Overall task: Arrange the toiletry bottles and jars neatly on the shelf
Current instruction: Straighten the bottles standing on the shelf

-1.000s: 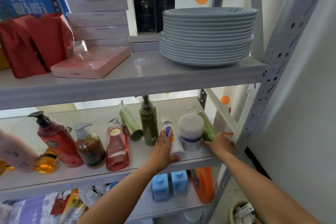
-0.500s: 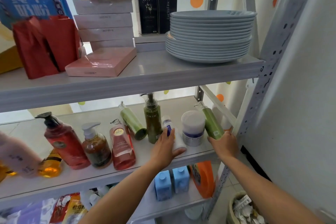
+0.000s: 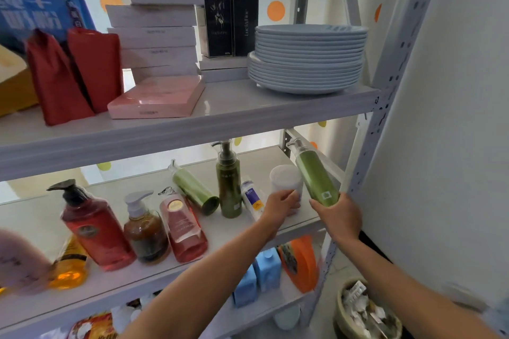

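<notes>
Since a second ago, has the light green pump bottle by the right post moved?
Yes. The right hand has raised the light green pump bottle; its pump now stands well above the white plastic jar.

A black box [image 3: 245,19] is showing vertical pale lettering that appears to read "LuckyFine", while a blue bag [image 3: 33,3] is displaying blurred white Chinese characters.

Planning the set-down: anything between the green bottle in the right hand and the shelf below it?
Nothing visible directly below. The white jar, held by the left hand, stands close beside the green bottle; the right hand hides part of the shelf.
</notes>
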{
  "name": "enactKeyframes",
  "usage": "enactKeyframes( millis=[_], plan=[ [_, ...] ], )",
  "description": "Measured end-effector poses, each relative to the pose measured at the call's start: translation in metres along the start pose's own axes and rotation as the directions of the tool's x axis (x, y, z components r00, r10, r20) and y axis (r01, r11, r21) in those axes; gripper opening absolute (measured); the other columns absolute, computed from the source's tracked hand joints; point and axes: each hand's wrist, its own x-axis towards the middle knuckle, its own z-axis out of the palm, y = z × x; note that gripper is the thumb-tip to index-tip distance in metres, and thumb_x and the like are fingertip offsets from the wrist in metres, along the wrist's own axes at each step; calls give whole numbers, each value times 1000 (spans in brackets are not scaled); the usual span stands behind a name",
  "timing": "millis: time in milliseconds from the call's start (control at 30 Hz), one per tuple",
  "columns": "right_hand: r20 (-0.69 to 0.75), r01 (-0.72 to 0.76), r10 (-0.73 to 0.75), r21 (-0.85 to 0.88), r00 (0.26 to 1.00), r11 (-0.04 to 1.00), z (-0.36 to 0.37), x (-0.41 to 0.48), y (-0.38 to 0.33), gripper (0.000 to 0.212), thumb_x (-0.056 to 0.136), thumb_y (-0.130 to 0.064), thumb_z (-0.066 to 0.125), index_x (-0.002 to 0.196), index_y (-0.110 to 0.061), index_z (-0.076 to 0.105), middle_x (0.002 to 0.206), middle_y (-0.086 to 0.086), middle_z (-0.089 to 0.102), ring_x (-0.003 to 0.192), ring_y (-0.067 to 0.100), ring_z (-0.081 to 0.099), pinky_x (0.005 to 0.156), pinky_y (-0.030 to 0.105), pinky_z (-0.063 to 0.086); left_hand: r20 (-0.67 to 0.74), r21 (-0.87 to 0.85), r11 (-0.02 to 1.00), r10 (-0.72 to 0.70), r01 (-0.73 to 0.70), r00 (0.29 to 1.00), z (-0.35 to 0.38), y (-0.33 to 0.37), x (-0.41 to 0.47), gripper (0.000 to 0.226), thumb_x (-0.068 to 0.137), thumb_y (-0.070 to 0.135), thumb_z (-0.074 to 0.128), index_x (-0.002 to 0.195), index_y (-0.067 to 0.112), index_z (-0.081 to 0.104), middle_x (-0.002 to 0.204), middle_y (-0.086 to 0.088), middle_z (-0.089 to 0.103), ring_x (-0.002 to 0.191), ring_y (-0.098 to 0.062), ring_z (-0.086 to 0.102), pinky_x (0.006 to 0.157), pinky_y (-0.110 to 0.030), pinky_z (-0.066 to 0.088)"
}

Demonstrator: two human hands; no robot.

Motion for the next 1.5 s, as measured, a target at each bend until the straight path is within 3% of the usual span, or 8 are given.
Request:
enactKeyframes(
  millis=[200,433,533,700,900,1067,1167,1500],
  plan=[
    [-31,50,-48,75,998,996,3,-39,-14,57,63,-56,77,98,-14,58,87,-1,61,79,19,60,62,26,45,88,-301,940,-138,159,986,12,8,-10,26,94,29,55,101,6,63,90,-8,68,75,-16,65,64,-22,56],
    [42,50,-60,207,997,977,18,-89,-17,55,68,-48,76,107,-22,49,101,-4,52,90,13,54,62,24,47,-36,-216,958,-200,188,979,0,3,-26,43,76,25,77,106,9,51,96,-10,66,76,-15,64,59,-22,53],
    [172,12,-68,311,983,950,18,-99,-11,49,75,-40,73,110,-23,44,106,-1,50,97,16,53,69,23,47,-1,-235,949,-217,210,976,-13,-7,-36,34,77,23,76,97,12,51,92,-8,63,81,-19,65,73,-31,58],
    [499,-306,-46,599,866,740,0,-101,-9,23,96,-18,49,117,-13,42,98,3,52,81,8,53,42,7,44,51,-284,934,-211,217,976,-33,-24,-61,52,78,17,74,120,8,45,106,-10,61,93,-22,62,78,-33,54],
    [498,-234,-118,588,859,774,13,-132,1,23,84,-40,59,102,-29,49,108,3,58,94,13,58,77,28,49,76,-251,946,-190,203,979,-56,-38,-98,52,79,18,72,123,12,45,115,-8,59,104,-23,60,88,-35,52],
    [539,-233,-192,622,820,748,22,-170,-12,19,90,-19,57,106,-18,48,99,0,56,90,10,57,73,21,46,7,-272,939,-215,209,977,-81,-54,-131,53,77,17,74,122,13,46,116,-9,59,105,-23,61,89,-36,53],
    [527,-211,-214,633,822,745,28,-173,-15,20,87,-22,58,104,-19,48,102,5,57,94,17,57,79,23,47,-26,-275,942,-208,193,978,-88,-54,-135,50,78,13,73,121,12,46,113,-9,60,102,-21,61,84,-33,54],
    [664,-305,-224,582,713,754,58,-195,-58,21,94,-23,52,113,-17,44,100,4,56,87,10,58,60,13,50,-205,-307,937,-238,168,949,-133,-62,-147,57,75,20,76,123,11,45,114,-8,61,103,-22,62,91,-41,53]
  ],
)
